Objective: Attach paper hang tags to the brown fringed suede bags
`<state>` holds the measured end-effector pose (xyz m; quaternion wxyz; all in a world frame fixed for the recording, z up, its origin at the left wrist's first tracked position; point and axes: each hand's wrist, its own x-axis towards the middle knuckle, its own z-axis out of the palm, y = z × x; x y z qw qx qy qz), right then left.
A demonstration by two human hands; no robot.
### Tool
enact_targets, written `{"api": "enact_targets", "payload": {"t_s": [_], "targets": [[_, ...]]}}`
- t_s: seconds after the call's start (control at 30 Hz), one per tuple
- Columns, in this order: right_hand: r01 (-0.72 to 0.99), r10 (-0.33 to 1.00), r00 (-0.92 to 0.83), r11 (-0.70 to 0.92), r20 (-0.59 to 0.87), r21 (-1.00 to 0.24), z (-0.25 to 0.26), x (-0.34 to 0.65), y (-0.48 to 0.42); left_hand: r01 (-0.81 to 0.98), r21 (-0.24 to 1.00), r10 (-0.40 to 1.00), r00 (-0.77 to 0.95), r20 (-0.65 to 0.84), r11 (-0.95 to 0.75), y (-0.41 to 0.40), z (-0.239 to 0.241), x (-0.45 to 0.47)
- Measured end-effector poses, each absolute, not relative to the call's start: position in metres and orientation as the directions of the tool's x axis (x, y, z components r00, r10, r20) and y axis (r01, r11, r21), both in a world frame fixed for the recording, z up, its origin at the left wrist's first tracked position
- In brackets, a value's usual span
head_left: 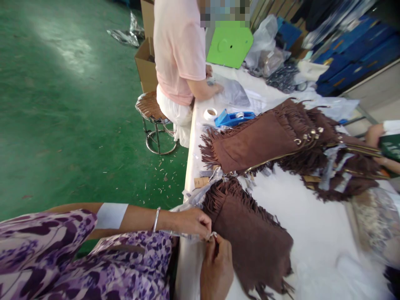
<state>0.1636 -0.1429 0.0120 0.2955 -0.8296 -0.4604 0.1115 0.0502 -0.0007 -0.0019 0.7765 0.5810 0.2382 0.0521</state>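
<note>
My left hand (194, 223), with a bracelet at its wrist, is closed in a pinch at the table's near edge. My right hand (218, 260) is closed just below it, thumb and fingertips pinched together. Between their fingertips shows a small whitish shiny piece (213, 235), too small to make out. Clear plastic film (187, 236) runs under my left hand, and more crumpled plastic (200, 198) lies behind it. Touching or close beside both hands is a brown fringed suede-like piece (250, 237), flat on the white table.
Further back lie more brown fringed pieces (256, 143) with gold zips and metal fittings. Beyond are a blue tape dispenser (234, 118), a tape roll (210, 114) and a green box (229, 43). A co-worker in pink (179, 46) sits by a stool (150, 109); another person's arm (375, 135) reaches in at right.
</note>
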Motion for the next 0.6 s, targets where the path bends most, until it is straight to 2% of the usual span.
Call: {"api": "enact_targets", "payload": {"t_s": [0.1,0.23,0.4,0.6], "targets": [[0.662,0.783,0.607,-0.404,0.136,-0.631,0.004,0.167,-0.160,0.225,0.825,0.248,0.884,-0.397,0.518,0.003,-0.002,0.054],[0.617,0.715,0.683,-0.458,0.147,-0.641,-0.011,0.169,-0.190,0.208,0.774,0.211,0.891,-0.402,0.598,0.006,-0.005,0.057],[0.691,0.785,0.610,-0.460,0.109,-0.558,-0.021,0.154,-0.201,0.225,0.786,0.161,0.911,-0.379,0.575,0.010,-0.005,0.056],[0.618,0.717,0.692,-0.528,0.084,-0.582,-0.021,0.149,-0.204,0.232,0.806,0.071,0.945,-0.320,0.544,0.019,0.005,0.053]]}}
